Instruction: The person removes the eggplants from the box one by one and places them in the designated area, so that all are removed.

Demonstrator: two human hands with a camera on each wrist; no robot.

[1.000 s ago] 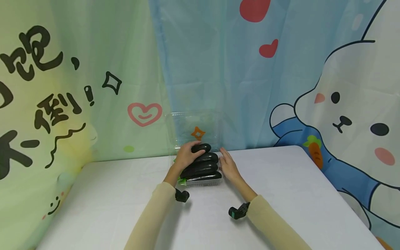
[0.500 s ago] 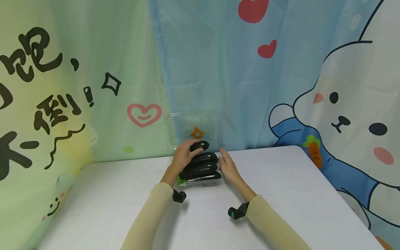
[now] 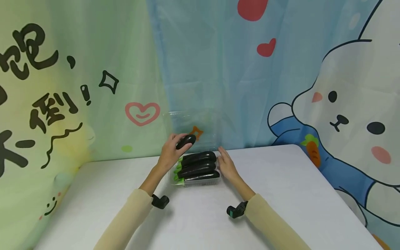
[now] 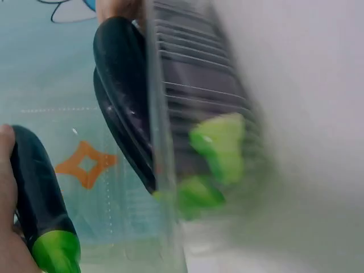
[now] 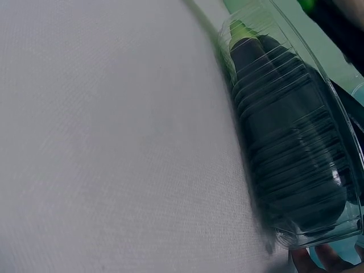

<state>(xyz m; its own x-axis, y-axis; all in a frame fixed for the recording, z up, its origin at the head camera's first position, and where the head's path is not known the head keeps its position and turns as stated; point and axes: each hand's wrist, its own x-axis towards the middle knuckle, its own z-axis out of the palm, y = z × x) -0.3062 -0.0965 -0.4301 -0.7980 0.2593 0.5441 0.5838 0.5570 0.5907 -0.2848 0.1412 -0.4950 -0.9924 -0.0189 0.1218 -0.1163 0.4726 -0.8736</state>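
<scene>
My left hand grips one dark eggplant, raised above the back left part of a clear plastic box. That eggplant's green stem end shows in the left wrist view. Several more eggplants lie side by side in the box, green stems to the left. My right hand rests its fairly straight fingers against the box's right end. In the right wrist view its fingers appear at the box's end, partly cut off by the frame.
The box's clear lid stands up at the back, near the printed curtain. White cloth covers the table. A black wrist camera sits on my left wrist, another on my right.
My left hand has lifted the eggplant off the row and carried it left and slightly up. The green stems now show in the box. My right hand has stayed at the box's end.
</scene>
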